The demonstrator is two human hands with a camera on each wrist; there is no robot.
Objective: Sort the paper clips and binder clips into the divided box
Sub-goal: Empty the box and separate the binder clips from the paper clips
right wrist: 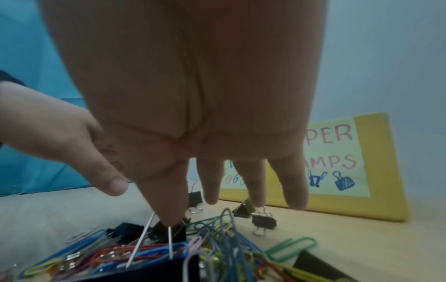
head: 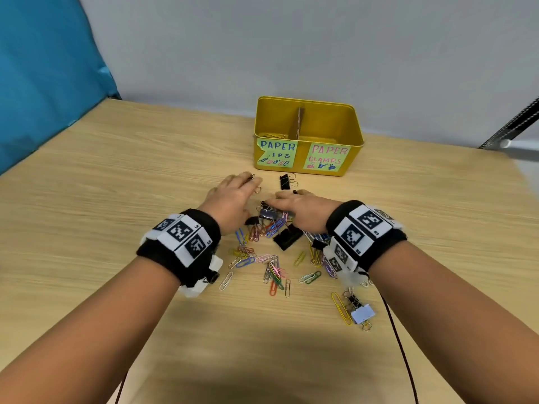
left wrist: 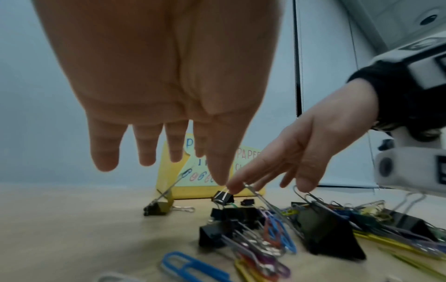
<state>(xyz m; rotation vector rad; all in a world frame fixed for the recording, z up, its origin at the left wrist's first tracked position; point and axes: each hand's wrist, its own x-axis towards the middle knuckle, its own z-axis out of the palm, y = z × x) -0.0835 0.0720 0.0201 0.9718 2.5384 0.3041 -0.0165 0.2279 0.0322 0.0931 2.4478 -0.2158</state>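
Pale wood bench [head: 116, 199] carries your yellow divided box [head: 309, 135] at twelve o'clock, with the clip pile [head: 271, 252] at its six. Your left hand [head: 233, 199] hovers, fingers relaxed and spread; your right hand [head: 300, 208] reaches flat, fingertips touching a binder clip's [left wrist: 223, 196] wire handle.

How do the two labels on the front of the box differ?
The left label is green, lettered in blue, with a piece torn from its left edge and small paper-clip drawings. The right label is intact, lettered in pink, reading PAPER CLAMPS, with binder-clip drawings. Both are handwritten, stuck on the yellow box.
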